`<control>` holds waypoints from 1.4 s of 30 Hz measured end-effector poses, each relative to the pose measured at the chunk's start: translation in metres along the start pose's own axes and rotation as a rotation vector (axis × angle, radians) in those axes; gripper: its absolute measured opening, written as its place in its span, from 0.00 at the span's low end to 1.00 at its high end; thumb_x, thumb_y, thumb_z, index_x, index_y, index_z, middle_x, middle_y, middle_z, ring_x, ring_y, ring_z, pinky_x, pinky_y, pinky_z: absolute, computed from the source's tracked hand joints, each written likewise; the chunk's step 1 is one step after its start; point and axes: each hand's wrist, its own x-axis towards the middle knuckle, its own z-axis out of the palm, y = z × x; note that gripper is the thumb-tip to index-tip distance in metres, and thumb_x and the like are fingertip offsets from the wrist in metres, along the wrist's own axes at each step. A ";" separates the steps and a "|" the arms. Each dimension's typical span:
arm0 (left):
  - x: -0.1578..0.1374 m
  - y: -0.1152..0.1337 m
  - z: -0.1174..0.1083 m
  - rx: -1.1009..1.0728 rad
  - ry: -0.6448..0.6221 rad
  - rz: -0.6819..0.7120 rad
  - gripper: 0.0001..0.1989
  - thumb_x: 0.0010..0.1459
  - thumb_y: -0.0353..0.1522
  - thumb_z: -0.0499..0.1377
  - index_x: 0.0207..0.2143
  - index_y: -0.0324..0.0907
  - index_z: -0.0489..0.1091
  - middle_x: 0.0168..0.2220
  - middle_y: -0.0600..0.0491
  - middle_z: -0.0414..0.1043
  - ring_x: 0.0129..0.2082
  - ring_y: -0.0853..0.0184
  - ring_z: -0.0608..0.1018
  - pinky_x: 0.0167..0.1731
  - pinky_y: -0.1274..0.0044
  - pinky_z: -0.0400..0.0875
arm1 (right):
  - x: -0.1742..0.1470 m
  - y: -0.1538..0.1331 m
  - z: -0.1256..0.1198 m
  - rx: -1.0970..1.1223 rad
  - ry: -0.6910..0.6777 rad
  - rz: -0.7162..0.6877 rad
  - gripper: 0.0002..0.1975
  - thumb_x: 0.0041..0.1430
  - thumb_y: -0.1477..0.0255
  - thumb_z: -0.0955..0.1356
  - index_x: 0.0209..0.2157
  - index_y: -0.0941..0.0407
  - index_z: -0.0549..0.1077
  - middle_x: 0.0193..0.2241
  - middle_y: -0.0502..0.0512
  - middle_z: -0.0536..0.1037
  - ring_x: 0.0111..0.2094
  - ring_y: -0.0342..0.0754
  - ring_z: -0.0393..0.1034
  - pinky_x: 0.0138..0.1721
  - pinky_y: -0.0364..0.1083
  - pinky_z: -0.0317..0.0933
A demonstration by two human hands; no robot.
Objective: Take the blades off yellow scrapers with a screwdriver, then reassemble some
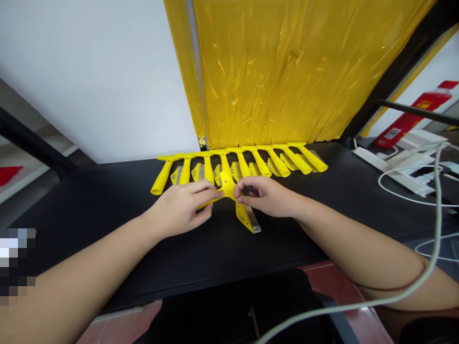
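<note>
A yellow plastic hand tool (244, 219), scraper-like, with a metal strip along one edge and small screws, is held just above the black tabletop (107, 205). My left hand (177, 208) grips its left arm between thumb and fingers. My right hand (272, 196) is curled, with thumb and fingertips pinched at the tool's middle; whether a small part sits between them is hidden. Behind both hands lies a row of several similar yellow tools (208, 169), side by side, their tapered handles facing me and metal-edged plates between them.
A yellow plastic curtain (265, 71) and a white panel (96, 71) stand behind the table. At right are a red bottle (412, 114), white trunking pieces (394, 174) and white cables. One thick pale cable (435, 215) loops across my right forearm.
</note>
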 end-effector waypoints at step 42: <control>0.029 0.070 0.028 -0.179 -0.195 -0.067 0.18 0.71 0.31 0.55 0.59 0.43 0.77 0.50 0.42 0.73 0.53 0.54 0.74 0.56 0.60 0.75 | 0.012 0.022 -0.058 0.401 0.428 0.276 0.09 0.57 0.65 0.71 0.30 0.54 0.69 0.20 0.45 0.60 0.18 0.39 0.43 0.19 0.44 0.34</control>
